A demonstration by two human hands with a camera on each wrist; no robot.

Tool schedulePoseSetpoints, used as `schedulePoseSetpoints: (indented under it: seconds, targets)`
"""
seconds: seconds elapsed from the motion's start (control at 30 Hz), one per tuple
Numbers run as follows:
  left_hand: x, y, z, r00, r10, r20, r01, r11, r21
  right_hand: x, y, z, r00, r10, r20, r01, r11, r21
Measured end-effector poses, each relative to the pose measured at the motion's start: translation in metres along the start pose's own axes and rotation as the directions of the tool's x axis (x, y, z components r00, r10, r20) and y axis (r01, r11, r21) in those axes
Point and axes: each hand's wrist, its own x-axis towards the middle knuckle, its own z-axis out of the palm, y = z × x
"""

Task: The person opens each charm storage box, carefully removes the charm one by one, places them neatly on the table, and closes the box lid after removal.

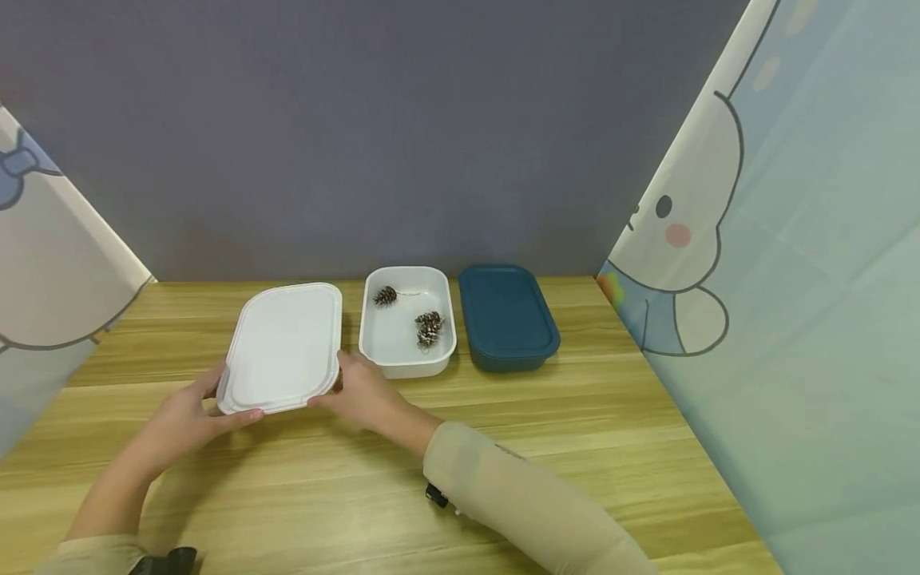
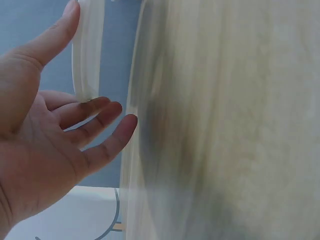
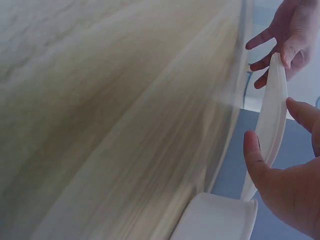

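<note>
Both hands hold a white plastic lid (image 1: 283,347) above the left part of the table, tilted slightly. My left hand (image 1: 183,419) grips its near left corner, thumb on the near edge and fingers reaching beneath, as the left wrist view shows at the lid's rim (image 2: 89,55). At the near right corner, my right hand (image 1: 362,391) pinches the lid between thumb and fingers. Just right of the lid stands an uncovered white box (image 1: 391,331). Inside are a pine cone (image 1: 385,296) at the back left and a pine cone cluster (image 1: 429,329) at the right.
A dark blue box with its lid on (image 1: 506,307) stands right of the white box. Behind the wooden table (image 1: 575,463) rises a grey wall (image 1: 381,144). Cartoon-printed panels (image 1: 791,239) flank both sides.
</note>
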Motion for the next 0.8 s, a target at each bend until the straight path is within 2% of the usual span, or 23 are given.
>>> schedulePoseSetpoints:
  seconds: [0.23,0.5,0.63,0.8]
  targets:
    - [0.003,-0.007,0.001,1.000,-0.028,0.001,0.028,0.994,0.109,0.002,0.002,0.012,0.995,0.080,0.063,-0.073,0.992,-0.106]
    - [0.006,-0.014,0.003,1.000,-0.011,-0.009,0.012,0.980,0.200,0.001,0.007,0.025,0.988,0.101,0.120,-0.075,0.975,-0.208]
    - [0.006,-0.017,0.005,1.000,-0.005,-0.013,0.008,0.972,0.234,0.002,0.007,0.028,0.986,0.106,0.131,-0.076,0.973,-0.218]
    - [0.005,-0.022,0.006,1.000,-0.028,0.009,0.024,0.948,0.318,0.006,0.007,0.032,0.987,0.093,0.133,-0.059,0.970,-0.237]
